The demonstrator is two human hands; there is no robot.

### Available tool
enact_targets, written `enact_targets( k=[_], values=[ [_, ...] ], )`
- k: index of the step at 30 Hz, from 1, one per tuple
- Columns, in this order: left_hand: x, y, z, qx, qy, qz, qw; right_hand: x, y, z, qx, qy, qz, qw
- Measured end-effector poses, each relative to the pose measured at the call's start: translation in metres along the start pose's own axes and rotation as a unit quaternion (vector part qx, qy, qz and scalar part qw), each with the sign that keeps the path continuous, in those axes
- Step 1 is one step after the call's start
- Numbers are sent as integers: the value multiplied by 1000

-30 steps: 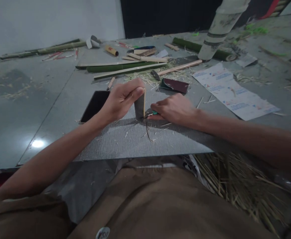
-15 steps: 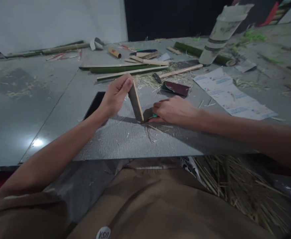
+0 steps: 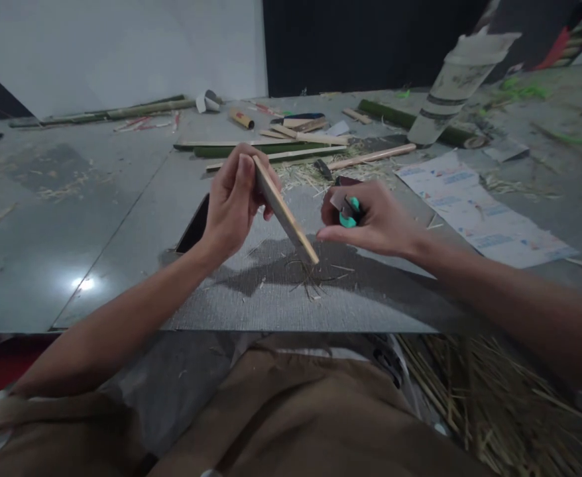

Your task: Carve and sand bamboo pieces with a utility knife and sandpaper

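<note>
My left hand (image 3: 231, 205) is closed around the upper end of a flat bamboo strip (image 3: 291, 222), dark on its face and pale along its edge. The strip slants down to the right, its lower end just above thin shavings (image 3: 311, 281) on the table. In my right hand (image 3: 378, 218) is a utility knife (image 3: 349, 213) with a teal and black handle and a short grey blade part showing. The knife is apart from the strip, to its right. Behind my right hand lies a dark red piece (image 3: 347, 181), mostly hidden.
A hammer (image 3: 370, 158) lies among shavings beyond my hands, near split bamboo lengths (image 3: 266, 150). A tall cup (image 3: 450, 93) stands beside a green bamboo pole (image 3: 388, 114). A printed sheet (image 3: 484, 212) is at right. By my left wrist is a dark flat object (image 3: 194, 225).
My right hand has lifted and drawn the knife away from the strip, turning it upward. The strip has tilted to a lower slant. The view has shifted slightly.
</note>
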State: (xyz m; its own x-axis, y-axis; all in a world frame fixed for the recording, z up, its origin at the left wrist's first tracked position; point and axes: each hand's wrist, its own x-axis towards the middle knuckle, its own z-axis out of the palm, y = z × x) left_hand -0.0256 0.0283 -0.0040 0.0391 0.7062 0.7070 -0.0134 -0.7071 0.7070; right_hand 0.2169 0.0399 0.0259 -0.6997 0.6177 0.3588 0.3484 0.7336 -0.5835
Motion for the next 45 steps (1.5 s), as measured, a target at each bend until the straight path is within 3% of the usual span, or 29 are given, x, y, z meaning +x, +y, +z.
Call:
enact_targets(
  k=[6, 10, 15, 20, 29, 34, 45],
  values=[
    [-10, 15, 10, -54, -6, 15, 998, -8, -9, 7, 218, -111, 28, 969],
    [-15, 14, 10, -58, -19, 25, 998, -10, -14, 7, 291, -160, 70, 940],
    [-18, 21, 10, -18, -83, -11, 996, -12, -15, 13, 296, -149, 83, 940],
    [-19, 25, 12, -13, -123, -31, 992, -11, -15, 17, 277, -137, 51, 950],
    [-20, 22, 10, -70, -202, -76, 974, -11, -12, 12, 326, -207, 20, 922],
    [-20, 22, 6, -107, -224, -99, 964, -11, -9, 12, 340, -238, 23, 910],
    [-20, 28, 10, -100, -201, -111, 968, -13, -2, 13, 337, -222, 16, 915]
  ],
)
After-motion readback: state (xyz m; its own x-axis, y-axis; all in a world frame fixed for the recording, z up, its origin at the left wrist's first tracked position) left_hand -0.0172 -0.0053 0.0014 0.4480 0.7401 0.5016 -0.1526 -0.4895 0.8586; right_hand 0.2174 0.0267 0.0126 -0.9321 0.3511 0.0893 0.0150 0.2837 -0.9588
